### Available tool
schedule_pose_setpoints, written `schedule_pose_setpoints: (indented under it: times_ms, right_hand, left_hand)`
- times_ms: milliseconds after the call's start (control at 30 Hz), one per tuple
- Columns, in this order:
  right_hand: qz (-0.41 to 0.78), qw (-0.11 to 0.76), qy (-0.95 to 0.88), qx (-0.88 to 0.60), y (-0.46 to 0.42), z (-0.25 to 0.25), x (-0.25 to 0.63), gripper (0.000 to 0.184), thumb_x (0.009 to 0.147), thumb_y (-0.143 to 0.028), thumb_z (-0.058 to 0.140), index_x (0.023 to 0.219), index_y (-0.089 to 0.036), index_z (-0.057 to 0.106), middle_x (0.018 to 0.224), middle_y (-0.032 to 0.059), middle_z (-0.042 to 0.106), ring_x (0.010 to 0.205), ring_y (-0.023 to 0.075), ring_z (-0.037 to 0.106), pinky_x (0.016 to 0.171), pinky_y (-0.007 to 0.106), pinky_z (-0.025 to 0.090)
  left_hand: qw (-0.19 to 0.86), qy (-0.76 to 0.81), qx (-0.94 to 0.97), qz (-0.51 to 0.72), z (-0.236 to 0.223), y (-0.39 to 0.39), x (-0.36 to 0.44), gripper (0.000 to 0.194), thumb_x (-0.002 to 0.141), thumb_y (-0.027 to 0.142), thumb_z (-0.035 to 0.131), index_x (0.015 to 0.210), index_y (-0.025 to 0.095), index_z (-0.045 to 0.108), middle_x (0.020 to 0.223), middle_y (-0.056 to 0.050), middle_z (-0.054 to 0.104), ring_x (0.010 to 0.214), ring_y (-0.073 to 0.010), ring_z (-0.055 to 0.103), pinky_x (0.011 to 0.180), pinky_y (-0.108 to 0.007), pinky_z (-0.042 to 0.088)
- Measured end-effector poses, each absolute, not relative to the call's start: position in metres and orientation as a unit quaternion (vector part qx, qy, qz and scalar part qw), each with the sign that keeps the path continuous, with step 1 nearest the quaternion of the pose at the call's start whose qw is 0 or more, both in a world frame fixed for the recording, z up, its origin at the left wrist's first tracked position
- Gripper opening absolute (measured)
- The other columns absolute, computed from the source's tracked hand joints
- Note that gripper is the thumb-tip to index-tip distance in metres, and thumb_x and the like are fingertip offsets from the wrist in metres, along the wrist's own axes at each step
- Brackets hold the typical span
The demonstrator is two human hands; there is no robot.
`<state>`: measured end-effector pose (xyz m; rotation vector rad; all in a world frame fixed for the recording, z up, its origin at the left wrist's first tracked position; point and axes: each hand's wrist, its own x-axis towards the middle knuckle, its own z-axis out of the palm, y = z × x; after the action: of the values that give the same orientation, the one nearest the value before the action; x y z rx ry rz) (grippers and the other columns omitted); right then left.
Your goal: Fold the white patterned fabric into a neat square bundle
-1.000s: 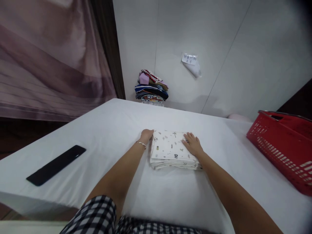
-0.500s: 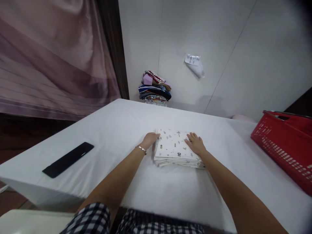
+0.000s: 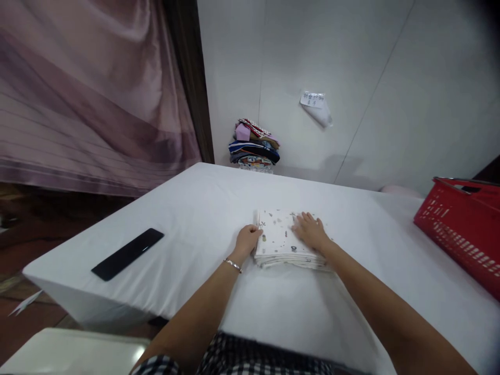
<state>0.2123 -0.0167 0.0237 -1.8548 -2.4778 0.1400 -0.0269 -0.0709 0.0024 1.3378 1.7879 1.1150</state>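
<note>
A folded white cloth [image 3: 279, 237] with small printed motifs lies in several layers on the table, its folded layers showing along the near side. My left hand [image 3: 247, 240], a bracelet at its wrist, grips the cloth's left edge with the thumb near the top layer; its other fingers are partly hidden. Flat on the right part of the cloth rests my right hand [image 3: 311, 232], fingers stretched out.
A white-covered table [image 3: 187, 224] carries a black flat phone-like object [image 3: 128, 253] on the left and a red basket [image 3: 461, 224] on the right. Several folded clothes [image 3: 254, 146] are piled beyond the far edge. A pale stool [image 3: 74, 351] stands at lower left.
The view has shifted slightly. My right hand has slid a little left over the cloth, and my left hand has moved slightly nearer along the left edge.
</note>
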Motion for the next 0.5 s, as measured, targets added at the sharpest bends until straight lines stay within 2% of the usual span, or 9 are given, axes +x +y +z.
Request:
schedule_pose_setpoints:
  times_ms: [133, 233, 333, 400, 500]
  right_hand:
    - [0.107, 0.066, -0.843, -0.524, -0.023, 0.027, 0.169, 0.058, 0.092, -0.051, 0.026, 0.140, -0.021, 0.032, 0.151, 0.0070, 0.020, 0.140, 0.0221, 0.009, 0.110, 0.045, 0.009]
    - [0.133, 0.089, -0.856, -0.492, -0.012, 0.028, 0.142, 0.051, 0.092, -0.043, 0.031, 0.138, -0.020, 0.037, 0.149, 0.0081, 0.027, 0.139, 0.0221, 0.014, 0.110, 0.044, 0.012]
    - [0.132, 0.104, -0.857, -0.486, 0.010, 0.028, 0.120, 0.043, 0.091, -0.030, 0.035, 0.132, -0.019, 0.043, 0.144, 0.0091, 0.035, 0.136, 0.0218, 0.023, 0.108, 0.042, 0.019]
    - [0.123, 0.109, -0.858, -0.486, 0.024, 0.026, 0.109, 0.039, 0.091, -0.025, 0.034, 0.127, -0.019, 0.047, 0.140, 0.0091, 0.042, 0.132, 0.0212, 0.031, 0.105, 0.039, 0.025]
    - [0.109, 0.110, -0.860, -0.487, 0.037, 0.018, 0.098, 0.035, 0.092, -0.027, 0.032, 0.120, -0.018, 0.051, 0.129, 0.0097, 0.052, 0.123, 0.0209, 0.040, 0.102, 0.038, 0.027]
  left_hand:
    - [0.284, 0.693, 0.515, 0.417, 0.003, -0.072, -0.025, 0.014, 0.070, 0.028, 0.059, 0.060, 0.018, 0.055, 0.070, 0.000, 0.059, 0.068, -0.0132, 0.053, 0.063, -0.024, 0.037]
    - [0.249, 0.696, 0.531, 0.415, 0.000, -0.072, -0.024, 0.015, 0.071, 0.029, 0.059, 0.061, 0.019, 0.053, 0.074, -0.001, 0.058, 0.069, -0.0127, 0.053, 0.065, -0.024, 0.038]
    - [0.251, 0.698, 0.523, 0.419, -0.004, -0.072, -0.026, 0.012, 0.071, 0.030, 0.060, 0.073, 0.020, 0.053, 0.077, 0.000, 0.059, 0.070, -0.0128, 0.054, 0.065, -0.024, 0.038]
    - [0.267, 0.700, 0.521, 0.410, -0.005, -0.072, -0.027, 0.018, 0.072, 0.030, 0.061, 0.085, 0.021, 0.053, 0.077, 0.001, 0.060, 0.069, -0.0129, 0.055, 0.064, -0.024, 0.037]
    - [0.283, 0.690, 0.538, 0.393, -0.005, -0.072, -0.030, 0.027, 0.074, 0.031, 0.059, 0.098, 0.022, 0.050, 0.072, 0.003, 0.059, 0.067, -0.0130, 0.055, 0.062, -0.024, 0.036]
